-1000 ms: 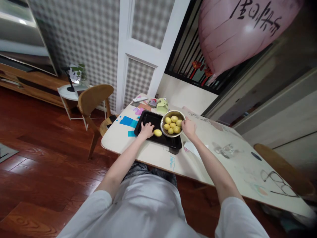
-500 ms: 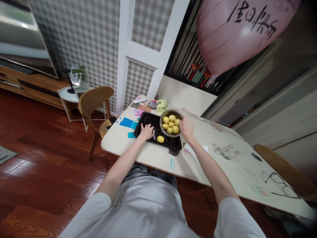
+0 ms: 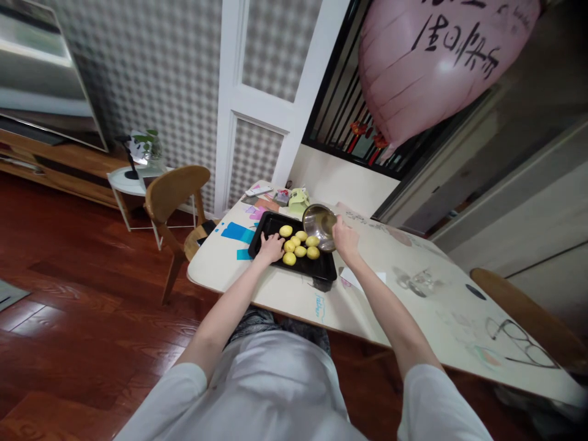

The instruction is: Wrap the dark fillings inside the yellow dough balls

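My right hand [image 3: 346, 237] grips the rim of a metal bowl [image 3: 320, 225], tilted over the right part of a black baking tray [image 3: 327, 269]. No fruit shows inside the bowl. Several yellow lemons [image 3: 300, 251] lie loose in the tray, grouped around its middle. At the tray's left part, my left hand [image 3: 272, 248] is spread with its fingers apart, beside the nearest lemons. Whether its fingertips touch a lemon or the tray floor is hard to see.
The tray stands on a white table [image 3: 285, 294] with drawings on it. Small items and a green paper object [image 3: 298, 198] sit behind it. To the right are a clear glass [image 3: 422, 283] and eyeglasses [image 3: 523, 343]. A wooden chair [image 3: 179, 196] stands left; a pink balloon [image 3: 441, 67] hangs above.
The bowl has tipped toward the tray, and its lemons have rolled out into the tray. My left hand stays spread at the tray's left part.
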Tool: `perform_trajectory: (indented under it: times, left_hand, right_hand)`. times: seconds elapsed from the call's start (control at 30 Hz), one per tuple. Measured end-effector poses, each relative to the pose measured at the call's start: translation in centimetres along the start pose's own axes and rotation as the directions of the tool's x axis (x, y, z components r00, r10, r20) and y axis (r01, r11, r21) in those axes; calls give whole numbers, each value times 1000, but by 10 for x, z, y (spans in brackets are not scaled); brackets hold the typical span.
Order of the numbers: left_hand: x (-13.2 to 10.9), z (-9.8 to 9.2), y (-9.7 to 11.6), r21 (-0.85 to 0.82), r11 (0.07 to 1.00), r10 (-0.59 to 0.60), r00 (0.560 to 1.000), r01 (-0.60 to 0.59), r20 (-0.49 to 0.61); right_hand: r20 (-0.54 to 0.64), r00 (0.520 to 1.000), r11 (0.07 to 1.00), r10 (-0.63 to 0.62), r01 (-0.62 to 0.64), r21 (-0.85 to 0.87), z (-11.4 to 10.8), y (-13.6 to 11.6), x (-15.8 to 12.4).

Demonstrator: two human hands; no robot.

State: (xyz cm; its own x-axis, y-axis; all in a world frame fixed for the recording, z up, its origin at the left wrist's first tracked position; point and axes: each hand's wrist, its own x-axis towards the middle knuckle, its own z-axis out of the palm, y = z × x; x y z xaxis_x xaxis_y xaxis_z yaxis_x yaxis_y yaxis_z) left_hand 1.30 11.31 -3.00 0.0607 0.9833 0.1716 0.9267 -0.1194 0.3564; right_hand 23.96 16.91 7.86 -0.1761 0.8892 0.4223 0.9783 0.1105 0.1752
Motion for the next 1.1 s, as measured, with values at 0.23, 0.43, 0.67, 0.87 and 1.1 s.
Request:
perform_trajectory:
  times: [0.23, 0.43, 0.67, 0.87, 1.1]
  left_hand:
    - [-1, -2, 0, -12, 1000, 1, 1000, -1, -2]
    - [-4, -5, 0, -45, 999, 19, 1000, -20, -17]
    - [-4, -12, -2, -110, 983, 143, 989, -148, -50]
    - [0, -9, -10, -179, 945, 269, 962, -274, -54]
    - [-2, -8, -10, -162, 957, 230, 970, -241, -82]
  right_hand:
    - [-50, 994, 991, 97, -92, 94, -29, 25, -5]
    - [-4, 987, 934, 161, -151, 323, -42, 44, -59]
    - [189, 974, 604, -126, -76, 794, -1, 45, -136]
    - [284, 942, 293, -178, -225, 929, 26, 26, -168]
    - [301, 954, 240, 1, -293, 926, 36, 22, -181]
